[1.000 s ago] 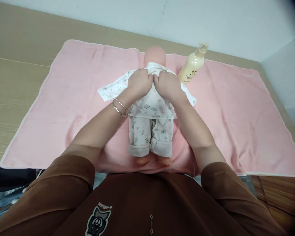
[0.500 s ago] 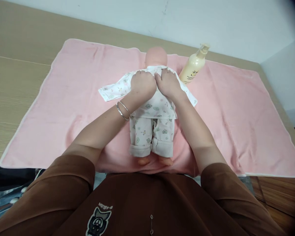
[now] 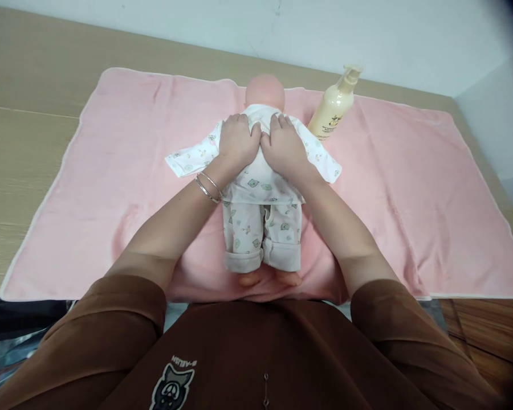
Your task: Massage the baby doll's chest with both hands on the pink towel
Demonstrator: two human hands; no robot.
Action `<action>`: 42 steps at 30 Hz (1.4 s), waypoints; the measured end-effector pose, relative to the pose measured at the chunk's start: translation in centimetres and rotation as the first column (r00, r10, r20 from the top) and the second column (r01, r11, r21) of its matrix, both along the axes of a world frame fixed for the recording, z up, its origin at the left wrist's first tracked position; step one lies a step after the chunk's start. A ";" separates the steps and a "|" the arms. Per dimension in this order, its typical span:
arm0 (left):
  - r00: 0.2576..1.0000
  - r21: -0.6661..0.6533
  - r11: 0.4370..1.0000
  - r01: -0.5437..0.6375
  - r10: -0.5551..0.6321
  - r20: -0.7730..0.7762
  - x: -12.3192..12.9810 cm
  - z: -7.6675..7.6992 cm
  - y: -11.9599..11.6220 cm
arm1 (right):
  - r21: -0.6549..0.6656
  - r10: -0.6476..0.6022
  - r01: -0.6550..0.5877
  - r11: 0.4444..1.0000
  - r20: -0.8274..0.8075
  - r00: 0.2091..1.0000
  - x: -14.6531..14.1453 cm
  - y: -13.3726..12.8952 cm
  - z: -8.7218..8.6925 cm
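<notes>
A baby doll [image 3: 265, 90] lies face down on a pink blanket [image 3: 123, 136], its head away from me and its bare feet toward me. It wears a white printed shirt [image 3: 260, 185] and matching trousers [image 3: 243, 233] with rolled cuffs. My left hand [image 3: 240, 141] rests on the left of its upper back, fingers laid out and thumb pointing inward. On the right of the upper back lies my right hand [image 3: 284, 147], also flat, its thumb close to the left one. Both palms touch the shirt; neither hand grips anything.
A cream pump bottle [image 3: 333, 108] stands or leans on the blanket, right of the doll's head. The blanket covers much of a wooden table [image 3: 25, 136]. Behind the table rises a pale wall [image 3: 222, 34].
Both hands were curled on the doll's upper back, the left one like a fist; their fingers have now straightened and lie flat on the shirt. The view has shifted slightly.
</notes>
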State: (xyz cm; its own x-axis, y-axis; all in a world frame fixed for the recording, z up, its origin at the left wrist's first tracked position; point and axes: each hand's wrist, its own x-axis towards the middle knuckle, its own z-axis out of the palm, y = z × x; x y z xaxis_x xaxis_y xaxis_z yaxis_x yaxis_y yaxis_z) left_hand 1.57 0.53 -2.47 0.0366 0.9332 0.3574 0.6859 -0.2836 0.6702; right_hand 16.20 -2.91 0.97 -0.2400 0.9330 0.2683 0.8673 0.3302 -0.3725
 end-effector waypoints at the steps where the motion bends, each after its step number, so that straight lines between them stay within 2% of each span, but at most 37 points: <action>1: 1.000 -0.003 1.000 0.001 -0.001 0.002 0.0 0.1 -0.1 | -0.002 -0.003 0.003 1.000 -0.015 1.000 0.5 0.6 -0.2; 3: 1.000 -0.003 1.000 -0.002 0.002 0.011 0.1 0.4 -0.4 | -0.004 -0.012 0.012 1.000 -0.045 0.999 1.4 1.4 -0.1; 6: 1.000 0.020 1.000 0.000 -0.001 0.026 0.2 0.6 -1.1 | 0.022 -0.002 0.004 1.000 -0.097 0.995 2.0 1.2 0.8; 11: 1.000 0.129 0.992 0.013 -0.016 0.024 0.2 0.5 -1.8 | 0.164 -0.065 0.086 0.983 -0.130 0.989 1.2 -0.1 1.5; 16: 0.999 0.112 0.994 0.013 -0.017 0.039 0.1 0.2 -1.5 | 0.015 0.044 -0.044 0.999 -0.014 0.999 0.5 0.0 1.0; 20: 0.998 0.121 0.993 0.009 -0.017 0.059 0.1 0.2 -1.6 | 0.104 -0.055 0.059 0.993 -0.039 0.998 0.8 -0.2 1.6; 22: 0.998 0.108 0.994 0.004 -0.011 0.063 0.2 0.2 -1.6 | 0.108 -0.071 0.073 0.992 -0.024 0.997 0.9 -0.3 1.7; 26: 0.998 0.079 0.997 -0.009 0.003 0.069 0.3 0.2 -1.3 | -0.015 0.047 -0.047 0.999 0.017 0.999 1.0 -0.2 1.5; 31: 0.997 0.096 0.995 -0.018 0.010 0.075 0.3 0.2 -1.3 | 0.088 -0.022 0.026 0.996 -0.051 0.998 1.3 0.0 1.0; 36: 0.999 0.126 0.991 -0.036 0.031 0.043 0.2 0.2 -1.4 | 0.050 0.102 -0.101 0.994 -0.024 0.994 1.3 0.2 0.6; 42: 0.999 0.116 0.992 -0.045 0.046 0.002 0.6 0.8 -1.6 | 0.158 0.121 -0.093 0.983 -0.179 0.976 1.6 0.2 0.8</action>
State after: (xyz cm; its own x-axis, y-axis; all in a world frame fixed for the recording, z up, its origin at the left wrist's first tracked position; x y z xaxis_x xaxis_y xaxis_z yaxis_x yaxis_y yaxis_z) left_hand 2.14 -1.06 -1.72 -0.0046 0.8863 0.4631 0.7004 -0.3277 0.6342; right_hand 17.76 -2.76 1.73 -0.2685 0.8513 0.4508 0.7433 0.4807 -0.4651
